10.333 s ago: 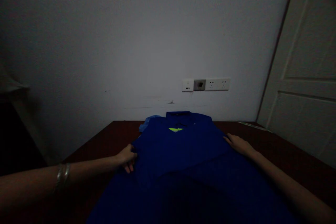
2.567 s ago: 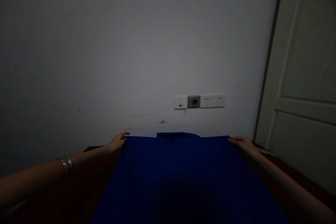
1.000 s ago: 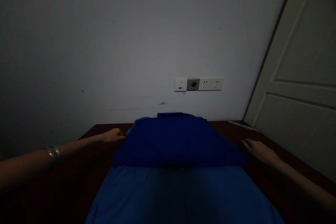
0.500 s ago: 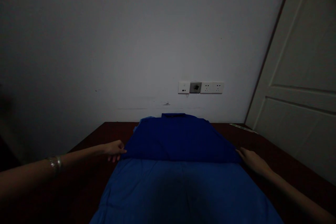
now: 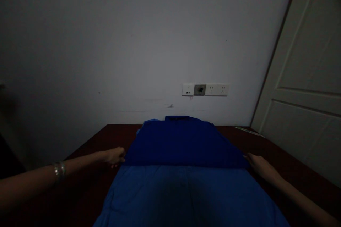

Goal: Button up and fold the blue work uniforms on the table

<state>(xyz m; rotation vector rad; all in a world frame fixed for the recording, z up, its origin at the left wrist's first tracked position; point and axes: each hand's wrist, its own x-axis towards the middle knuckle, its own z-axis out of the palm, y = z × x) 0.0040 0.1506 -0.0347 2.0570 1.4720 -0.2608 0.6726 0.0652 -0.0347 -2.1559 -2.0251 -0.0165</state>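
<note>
- Blue shirt: doubled over on itself, mid-tabletop, collar toward the far edge.
- Left hand: curled at the left end of the fold; grip unclear.
- Right hand: open, fingertips at the fold's right end.

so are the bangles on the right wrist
No, the metal bangles sit on the left arm, and the right arm is bare.
</note>
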